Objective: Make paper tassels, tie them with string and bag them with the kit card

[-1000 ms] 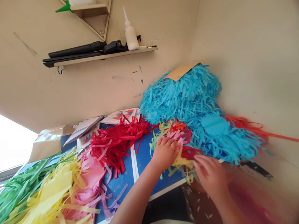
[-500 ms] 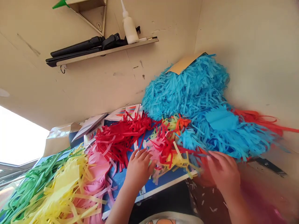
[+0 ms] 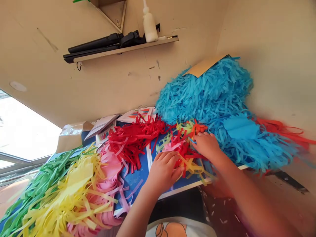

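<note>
My left hand (image 3: 164, 171) rests palm down on the near side of a mixed pile of cut paper strips (image 3: 195, 166). Its fingers lie over the pink and red strips, with the thumb held apart. At the back right of this pile, my right hand (image 3: 206, 144) bends its fingers round a few strips. A bit of blue shows by its fingertips, close to an orange bunch (image 3: 198, 127); the palm hides the rest. Behind the left hand spreads a heap of red fringed paper (image 3: 132, 140). Blue fringed paper (image 3: 240, 126) lies just right of my right hand.
Green (image 3: 46, 179), yellow (image 3: 79, 177) and pink fringed paper (image 3: 111, 168) cover the table's left end. A tall blue fringe heap (image 3: 202, 95) leans in the corner, topped by a tan sheet (image 3: 202, 67). A glue bottle (image 3: 150, 28) stands on the wall shelf (image 3: 128, 50).
My right hand has moved left and away from me, from the near edge onto the back of the mixed pile. My left hand stays on the pile. The view has shifted slightly left.
</note>
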A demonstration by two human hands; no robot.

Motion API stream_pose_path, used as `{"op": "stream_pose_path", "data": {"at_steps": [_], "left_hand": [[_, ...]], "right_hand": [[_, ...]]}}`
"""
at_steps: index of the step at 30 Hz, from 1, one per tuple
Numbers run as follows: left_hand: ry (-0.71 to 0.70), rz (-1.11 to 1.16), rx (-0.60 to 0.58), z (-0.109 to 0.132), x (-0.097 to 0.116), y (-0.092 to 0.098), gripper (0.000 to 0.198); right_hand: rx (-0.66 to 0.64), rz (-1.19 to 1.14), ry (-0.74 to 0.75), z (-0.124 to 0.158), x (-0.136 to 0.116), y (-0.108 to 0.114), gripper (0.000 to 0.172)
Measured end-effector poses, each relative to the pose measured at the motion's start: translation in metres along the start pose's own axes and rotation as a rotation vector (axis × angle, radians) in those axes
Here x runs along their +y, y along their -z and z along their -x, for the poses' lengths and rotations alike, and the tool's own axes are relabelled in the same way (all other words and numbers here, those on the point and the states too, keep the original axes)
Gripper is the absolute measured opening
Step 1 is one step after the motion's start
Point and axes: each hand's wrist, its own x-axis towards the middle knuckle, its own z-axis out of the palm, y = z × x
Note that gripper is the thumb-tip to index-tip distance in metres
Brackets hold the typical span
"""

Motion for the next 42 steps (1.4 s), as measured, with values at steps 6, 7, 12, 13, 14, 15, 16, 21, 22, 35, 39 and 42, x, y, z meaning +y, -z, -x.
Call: {"op": "stream_pose_path", "data": {"at_steps": [6,7,12,13,14,15,16,21,22,35,39,42], "left_hand": [[0.063,0.029,-0.008,0.017,-0.008,0.002,0.027],[0.072,0.033,-0.012,0.019,-0.009,0.001,0.027],[0.133,0.001,-0.026,0.028,-0.012,-0.007,0.028],[0.145,-0.014,-0.025,0.030,-0.013,-0.009,0.029],[0.154,-0.025,-0.023,0.031,-0.013,-0.011,0.031],[0.159,-0.032,-0.025,0.032,-0.014,-0.013,0.032],[0.161,-0.034,-0.029,0.033,-0.015,-0.014,0.032],[0.175,-0.035,-0.055,0.037,-0.017,-0.020,0.035],[0.183,-0.038,-0.057,0.038,-0.018,-0.021,0.035],[0.221,0.026,0.094,0.031,-0.025,-0.035,0.042],[0.244,0.035,0.179,0.029,-0.027,-0.029,0.044],[0.278,0.064,0.200,0.025,-0.031,-0.025,0.041]], "right_hand": [[-0.010,-0.084,-0.059,0.001,0.008,-0.008,0.011],[0.011,-0.121,-0.083,0.002,0.012,-0.006,0.012],[0.189,-0.402,-0.188,0.011,0.036,0.012,0.018],[0.230,-0.465,-0.207,0.013,0.041,0.017,0.020],[0.269,-0.524,-0.226,0.015,0.046,0.022,0.021],[0.306,-0.582,-0.245,0.017,0.050,0.027,0.023],[0.343,-0.637,-0.266,0.019,0.054,0.031,0.024],[0.490,-0.925,-0.354,0.024,0.067,0.038,0.027],[0.509,-0.983,-0.357,0.024,0.068,0.039,0.027],[0.456,-1.175,-0.201,-0.007,0.033,0.024,0.030],[0.428,-1.090,-0.144,-0.013,0.018,0.019,0.040],[0.435,-1.001,-0.127,-0.013,0.014,0.023,0.029]]}}
